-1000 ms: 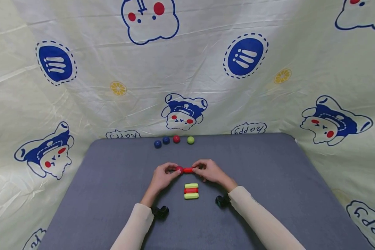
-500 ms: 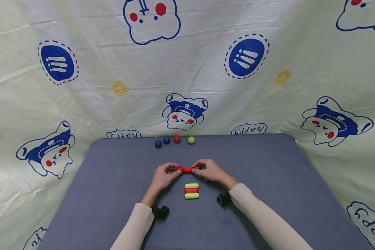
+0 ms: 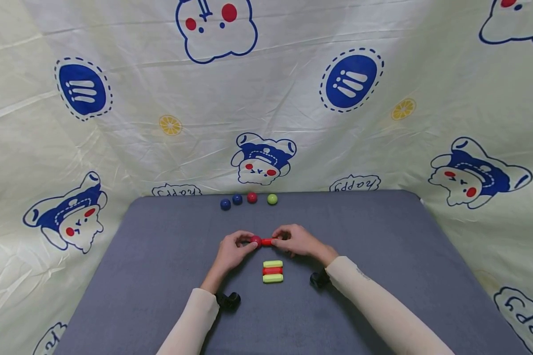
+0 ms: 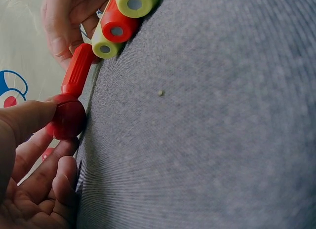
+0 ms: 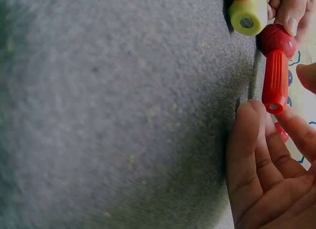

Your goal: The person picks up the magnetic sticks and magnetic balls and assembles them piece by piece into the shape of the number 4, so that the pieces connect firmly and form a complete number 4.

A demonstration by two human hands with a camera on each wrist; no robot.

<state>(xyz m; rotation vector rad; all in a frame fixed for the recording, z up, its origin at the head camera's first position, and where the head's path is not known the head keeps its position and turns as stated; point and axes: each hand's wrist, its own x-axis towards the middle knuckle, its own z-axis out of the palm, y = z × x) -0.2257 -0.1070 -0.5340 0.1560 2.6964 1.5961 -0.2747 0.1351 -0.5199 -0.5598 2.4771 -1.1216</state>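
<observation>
My left hand point(image 3: 231, 252) pinches a dark red ball point(image 4: 69, 119) between thumb and fingers, low over the table. A red magnetic rod point(image 5: 276, 78), ribbed and with a metal disc in its end, is joined to the ball and points right. Around the rod's free end is my right hand point(image 3: 299, 243), fingers loosely bent. In the right wrist view its thumb stands apart from the rod, while a finger lies close by the end; whether it touches cannot be told. Nearer to me, a red rod point(image 3: 273, 270) lies between two yellow-green rods point(image 3: 273, 264), side by side.
Along the table's far edge sit two blue balls point(image 3: 225, 204), a red ball point(image 3: 251, 197) and a yellow-green ball point(image 3: 272, 199). A printed curtain point(image 3: 293, 113) hangs behind the grey table point(image 3: 160, 276). Each wrist carries a black camera point(image 3: 229, 301).
My right hand has shifted slightly left, and in the head view it now covers more of the joined rod's right end. My left hand and the ball have stayed in place.
</observation>
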